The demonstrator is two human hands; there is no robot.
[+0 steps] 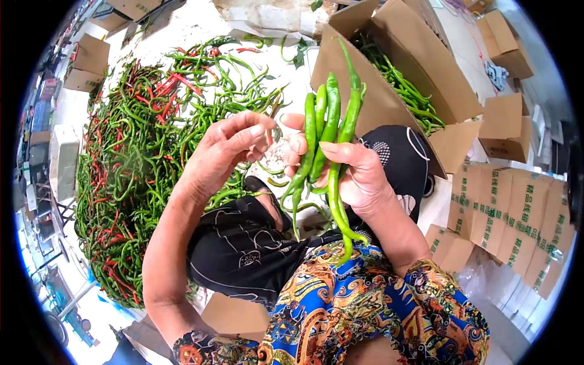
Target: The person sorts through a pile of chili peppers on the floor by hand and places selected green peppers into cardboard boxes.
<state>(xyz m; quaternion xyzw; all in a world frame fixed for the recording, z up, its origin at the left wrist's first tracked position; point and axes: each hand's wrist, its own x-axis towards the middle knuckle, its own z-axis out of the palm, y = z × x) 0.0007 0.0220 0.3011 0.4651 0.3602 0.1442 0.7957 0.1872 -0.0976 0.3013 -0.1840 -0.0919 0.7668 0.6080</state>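
A small bunch of long green chili peppers (328, 115) is gripped in my right hand (365, 176), with the thumb pressed across the front and the fingers behind. Their tips hang down over my lap. To the left, apart from the bunch, my left hand (228, 149) is closed, with thumb and fingertips together; whether something small is between them I cannot make out. Beyond my left arm lies a large heap of green and red chili peppers (131, 152). Looser peppers spread from it toward the far side.
An open cardboard box (420, 36) with green peppers inside stands beyond my right hand. Flattened printed cardboard (511, 213) lies at right, near smaller boxes (505, 125). My bent legs in dark patterned trousers (243, 249) are below my hands. Another box (88, 61) sits at the far left.
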